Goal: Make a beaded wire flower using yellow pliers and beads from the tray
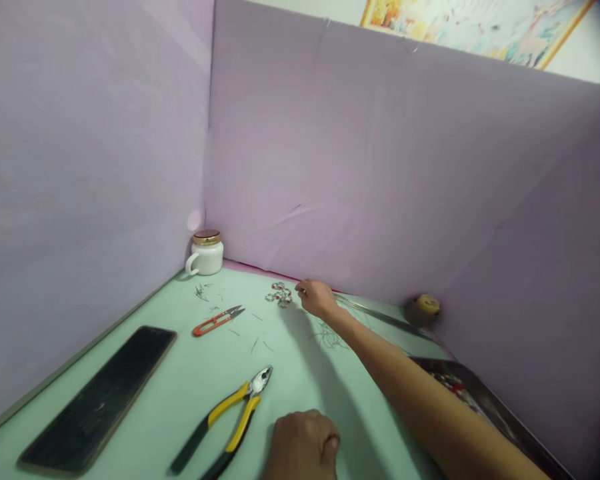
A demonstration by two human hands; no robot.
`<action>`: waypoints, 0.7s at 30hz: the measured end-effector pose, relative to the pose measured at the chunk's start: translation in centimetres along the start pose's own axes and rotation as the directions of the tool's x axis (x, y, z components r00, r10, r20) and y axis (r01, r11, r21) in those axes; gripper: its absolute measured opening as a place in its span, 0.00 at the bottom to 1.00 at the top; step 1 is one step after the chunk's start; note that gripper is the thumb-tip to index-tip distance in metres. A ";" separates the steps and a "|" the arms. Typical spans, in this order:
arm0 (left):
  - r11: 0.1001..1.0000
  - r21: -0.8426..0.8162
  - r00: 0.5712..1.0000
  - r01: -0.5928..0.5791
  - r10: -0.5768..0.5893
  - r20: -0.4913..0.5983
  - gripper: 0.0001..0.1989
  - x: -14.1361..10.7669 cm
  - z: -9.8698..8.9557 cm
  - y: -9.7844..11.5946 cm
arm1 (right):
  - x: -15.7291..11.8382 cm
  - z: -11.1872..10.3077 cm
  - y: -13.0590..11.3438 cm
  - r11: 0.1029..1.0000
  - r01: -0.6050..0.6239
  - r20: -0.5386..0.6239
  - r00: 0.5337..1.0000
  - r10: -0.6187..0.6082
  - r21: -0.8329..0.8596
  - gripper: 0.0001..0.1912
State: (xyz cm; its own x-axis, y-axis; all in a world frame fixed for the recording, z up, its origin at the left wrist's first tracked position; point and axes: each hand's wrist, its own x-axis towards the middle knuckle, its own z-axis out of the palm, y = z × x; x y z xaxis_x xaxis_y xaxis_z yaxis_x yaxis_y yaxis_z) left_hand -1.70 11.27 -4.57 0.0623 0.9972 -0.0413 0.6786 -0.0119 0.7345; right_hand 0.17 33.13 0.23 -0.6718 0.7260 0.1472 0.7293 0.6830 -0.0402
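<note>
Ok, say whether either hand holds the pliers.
No, the pliers lie on the table, apart from the left hand and the right hand.

No text, labels, brands, numbers or signs readable anywhere in view

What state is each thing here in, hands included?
White mug: upright, lid on.
Phone: lying flat, screen dark.
Orange snips: lying flat, blades slightly apart.
Pliers: lying flat, handles spread.
Beaded pieces: clustered together.
Thin wires: loose, tangled.
Tray: holding small coloured pieces.
Left hand: curled closed, contents hidden.
Right hand: curled beside the beaded pieces, grip unclear.
</note>
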 end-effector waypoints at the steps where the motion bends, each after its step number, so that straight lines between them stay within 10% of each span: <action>1: 1.000 0.002 1.000 0.002 -0.002 0.000 0.15 0.0 0.0 0.0 | -0.3 -0.1 0.3 1.000 0.003 0.011 1.000 -0.003 0.000 0.14; 11: 1.000 0.009 0.998 0.003 -0.002 -0.059 0.13 0.0 0.3 -0.2 | -8.4 -3.2 0.9 0.994 0.087 0.087 0.992 -0.093 0.061 0.12; 21: 1.000 -0.001 0.985 -0.002 0.002 -0.175 0.12 -0.5 0.5 0.6 | -23.1 -10.6 3.3 0.935 -0.309 0.007 0.950 0.312 0.175 0.06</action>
State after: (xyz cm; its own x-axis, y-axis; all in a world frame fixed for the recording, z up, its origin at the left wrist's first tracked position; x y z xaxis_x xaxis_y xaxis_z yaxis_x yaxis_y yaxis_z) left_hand -0.99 10.70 -4.44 -0.0657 0.9947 0.0791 0.6776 -0.0137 0.7353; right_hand 19.44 17.77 7.16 -0.4112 0.9035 0.1208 0.8666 0.4286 -0.2557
